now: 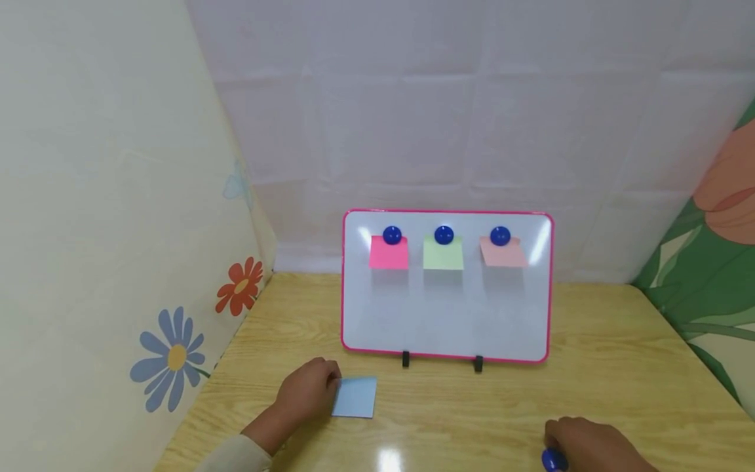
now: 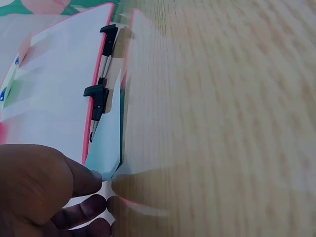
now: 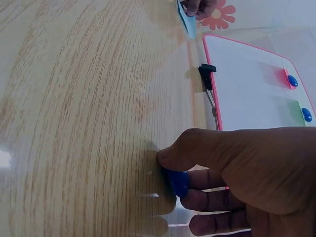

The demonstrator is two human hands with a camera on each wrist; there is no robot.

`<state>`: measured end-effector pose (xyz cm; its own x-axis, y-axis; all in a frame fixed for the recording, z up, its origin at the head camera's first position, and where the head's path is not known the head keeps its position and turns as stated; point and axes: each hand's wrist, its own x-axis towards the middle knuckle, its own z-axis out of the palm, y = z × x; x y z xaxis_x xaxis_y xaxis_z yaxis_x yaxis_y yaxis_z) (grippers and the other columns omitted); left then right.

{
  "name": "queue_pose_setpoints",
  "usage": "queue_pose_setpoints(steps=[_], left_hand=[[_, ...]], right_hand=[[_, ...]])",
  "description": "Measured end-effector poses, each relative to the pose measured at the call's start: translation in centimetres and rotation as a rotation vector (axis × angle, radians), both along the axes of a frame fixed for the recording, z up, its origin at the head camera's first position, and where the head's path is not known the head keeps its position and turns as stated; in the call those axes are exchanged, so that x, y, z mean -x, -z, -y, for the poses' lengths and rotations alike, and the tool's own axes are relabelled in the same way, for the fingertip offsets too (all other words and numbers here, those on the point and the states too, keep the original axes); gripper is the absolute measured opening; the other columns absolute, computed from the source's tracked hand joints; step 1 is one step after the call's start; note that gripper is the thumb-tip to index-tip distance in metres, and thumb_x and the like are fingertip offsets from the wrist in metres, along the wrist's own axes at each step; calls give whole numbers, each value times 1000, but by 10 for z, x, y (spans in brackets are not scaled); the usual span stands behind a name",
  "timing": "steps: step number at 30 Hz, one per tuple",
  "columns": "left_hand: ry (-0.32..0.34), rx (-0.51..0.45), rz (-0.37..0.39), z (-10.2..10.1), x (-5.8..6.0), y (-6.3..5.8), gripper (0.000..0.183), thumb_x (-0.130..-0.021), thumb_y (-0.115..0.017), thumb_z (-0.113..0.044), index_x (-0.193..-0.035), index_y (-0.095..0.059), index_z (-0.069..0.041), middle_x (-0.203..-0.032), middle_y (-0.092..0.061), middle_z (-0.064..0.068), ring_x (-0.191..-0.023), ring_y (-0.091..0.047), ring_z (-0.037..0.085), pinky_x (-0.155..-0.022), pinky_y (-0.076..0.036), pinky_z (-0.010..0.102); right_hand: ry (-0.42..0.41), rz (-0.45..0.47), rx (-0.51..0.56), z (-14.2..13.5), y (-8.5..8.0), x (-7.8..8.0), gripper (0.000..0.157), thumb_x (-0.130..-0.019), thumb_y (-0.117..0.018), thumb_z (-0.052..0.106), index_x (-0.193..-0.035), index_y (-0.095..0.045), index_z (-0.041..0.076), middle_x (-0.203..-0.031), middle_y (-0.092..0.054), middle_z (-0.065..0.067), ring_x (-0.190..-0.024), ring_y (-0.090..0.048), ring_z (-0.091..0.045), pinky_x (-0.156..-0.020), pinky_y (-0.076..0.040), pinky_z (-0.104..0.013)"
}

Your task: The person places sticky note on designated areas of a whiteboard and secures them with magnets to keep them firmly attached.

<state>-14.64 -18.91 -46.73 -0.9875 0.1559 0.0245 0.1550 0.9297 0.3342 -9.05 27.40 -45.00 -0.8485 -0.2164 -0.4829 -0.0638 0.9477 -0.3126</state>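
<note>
My left hand (image 1: 309,391) pinches the left edge of a light blue sticky note (image 1: 356,397) just above the table; in the left wrist view the thumb lies on the note's (image 2: 109,143) corner. Low on the right, my right hand (image 1: 592,446) holds a round blue magnet (image 1: 553,460) between thumb and fingers, close to the tabletop. Behind both hands stands a pink-framed whiteboard (image 1: 442,311). On it hang a hot pink note (image 1: 388,254), a pale green note (image 1: 443,255) and a light pink note (image 1: 506,254), each under a blue magnet (image 1: 444,235).
Two black clip feet (image 1: 478,364) support the whiteboard on the wood-grain table (image 1: 448,413). A pale cloth (image 1: 448,131) hangs behind it. Flower-printed panels flank the table, with a blue flower (image 1: 175,358) at left and green leaves (image 1: 702,275) at right.
</note>
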Motion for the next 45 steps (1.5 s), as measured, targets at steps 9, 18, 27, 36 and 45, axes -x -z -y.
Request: queue_pose_setpoints(steps=[9,18,27,36,45], left_hand=[[11,-17,-34,-1,-1,-2,8,-95,-71,-16,-88,-68,-18,-78,-54,-7,-68,-49,8,-60,-45,31],[30,-103,-117,-6,1,-12,12,-95,-72,-15,-88,-65,-21,-81,-54,-10,-67,-46,7,-60,-44,28],[67,-200,-215,-17,8,-19,8,-97,-72,-14,-93,-65,-16,-85,-55,-9,-66,-45,5,-57,-43,25],[101,-248,-255,-36,22,-26,7,-101,-67,-20,-97,-69,-14,-86,-59,-11,-67,-48,7,-61,-46,26],[95,-298,-234,-55,35,-29,5,-101,-67,-20,-98,-68,-16,-86,-60,-11,-65,-49,7,-58,-46,27]], right_hand=[[-14,-50,3,-3,5,0,42,-67,-92,42,-86,-65,16,-77,-55,1,-70,-50,-21,-63,-48,-43],[-7,-62,1,-2,4,6,32,-78,-89,35,-94,-67,18,-80,-56,3,-73,-52,-19,-65,-50,-43],[11,-224,-5,10,-10,9,34,-80,-87,43,-96,-66,21,-83,-56,8,-75,-50,-15,-69,-51,-39],[-105,-612,39,10,-22,19,34,-74,-90,33,-98,-68,24,-89,-59,14,-81,-53,-5,-60,-48,-28],[-114,-750,72,19,-26,36,37,-77,-89,32,-106,-71,19,-101,-68,4,-91,-63,-14,-61,-51,-29]])
